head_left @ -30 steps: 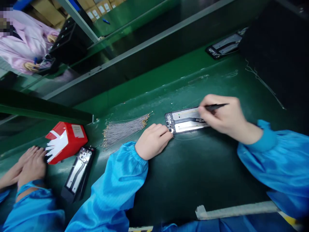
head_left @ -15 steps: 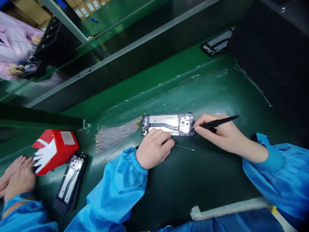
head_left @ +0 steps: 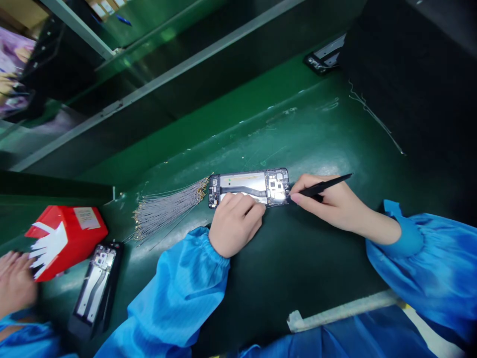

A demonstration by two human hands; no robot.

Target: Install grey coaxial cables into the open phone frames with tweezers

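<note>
The coverless phone [head_left: 257, 184] lies flat on the green bench [head_left: 283, 268], its exposed board toward the right hand [head_left: 331, 204]. That hand pinches black tweezers [head_left: 325, 186] at the board's end (their working tip is too small and covered to judge). The left hand [head_left: 237, 223] rests with curled fingers over the phone's near edge; whether it grips anything beneath, I cannot tell. If the left hand's hold is light, a sideways push could swivel the phone, and a slipping tip might scratch the board. The bundle of thin cables [head_left: 169, 209], ends close by the phone's left end, could snag if the phone slides that way.
</note>
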